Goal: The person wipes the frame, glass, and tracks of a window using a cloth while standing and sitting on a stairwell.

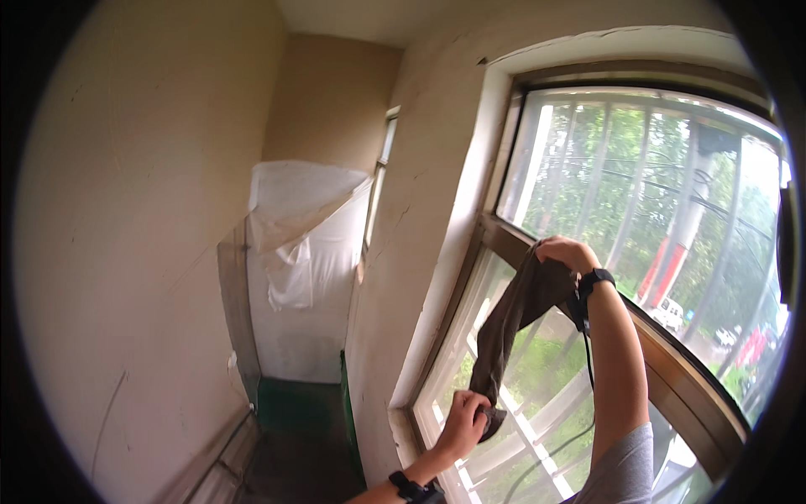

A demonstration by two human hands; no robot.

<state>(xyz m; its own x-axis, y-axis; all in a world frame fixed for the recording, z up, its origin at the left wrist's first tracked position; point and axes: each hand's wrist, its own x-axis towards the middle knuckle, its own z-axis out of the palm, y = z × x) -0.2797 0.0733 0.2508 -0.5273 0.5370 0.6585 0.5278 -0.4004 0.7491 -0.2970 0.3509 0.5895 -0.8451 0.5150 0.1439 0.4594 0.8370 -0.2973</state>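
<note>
A dark brown cloth (504, 327) hangs stretched between my two hands in front of the window. Up at the metal crossbar (680, 375) of the window frame, my right hand (567, 252) grips the cloth's upper end. Lower down, my left hand (466, 422) is closed around its bottom end, and a short flap sticks out past the fingers. Behind the cloth are the lower window pane (548, 372) and part of the crossbar. Each wrist wears a black band, and a thin black cable runs down from the right one.
Bars stand outside the upper pane (630, 164), with trees, a pole and vehicles beyond. The window recess (441, 302) borders a cracked wall. To the left runs a bare wall (138, 252). White sheeting (302, 252) hangs at the far end above a green-edged floor (296, 403).
</note>
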